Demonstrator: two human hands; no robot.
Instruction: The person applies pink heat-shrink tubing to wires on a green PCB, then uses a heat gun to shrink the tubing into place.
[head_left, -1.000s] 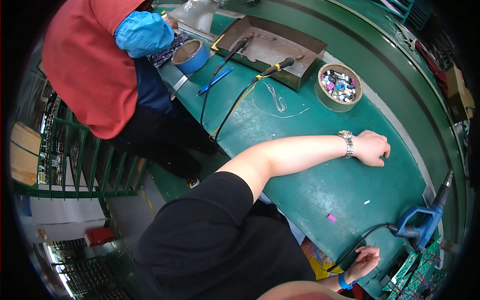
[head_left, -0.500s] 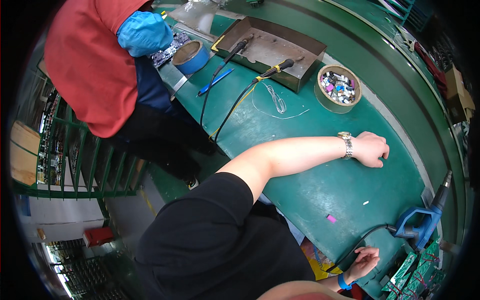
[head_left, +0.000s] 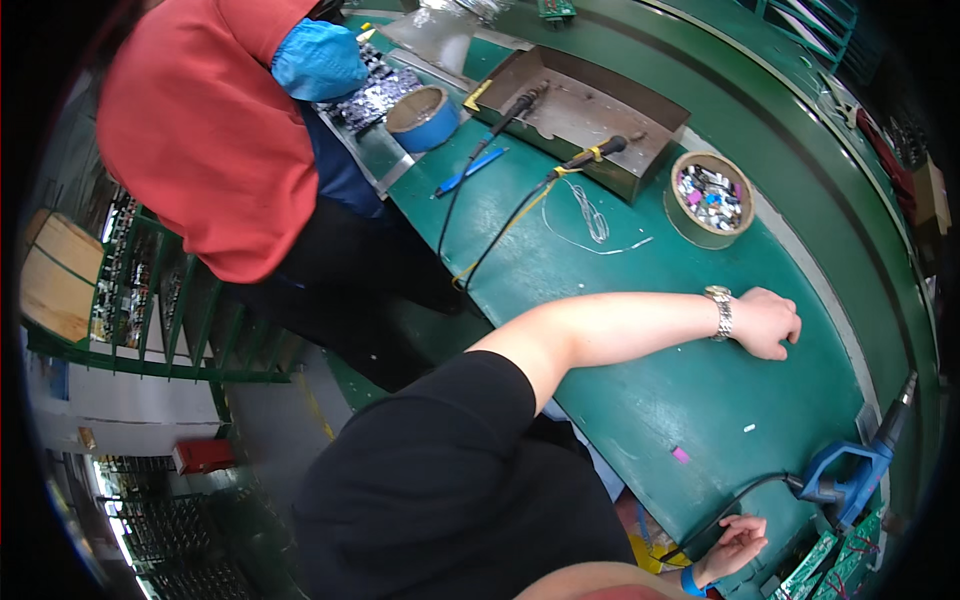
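My left hand (head_left: 767,323), with a metal watch (head_left: 719,312) at its wrist, rests on the green tabletop (head_left: 640,400). Its fingers curl under, hiding whatever they hold, if anything. Over the table's near edge at the lower right, my right hand (head_left: 736,546) shows a blue wristband (head_left: 692,581). Those fingers are loosely bent and apart, with nothing visible in them. Between the hands lie a small pink block (head_left: 680,455) and a tiny white piece (head_left: 749,428). Beside my right hand, a blue heat gun (head_left: 850,468) trails a black cord.
A round tub (head_left: 708,236) of small mixed parts stands beyond my left forearm. Two soldering irons (head_left: 603,150) rest on a metal tray (head_left: 650,100). Solder wire (head_left: 596,222), a blue pen (head_left: 470,172) and tape roll (head_left: 424,130) lie farther left. A person in red (head_left: 210,130) works there. Green circuit boards (head_left: 805,568) lie at lower right.
The whole view has shifted, so the table and things on it appear farther right and slightly lower. Both hands keep nearly the same places and poses over the table.
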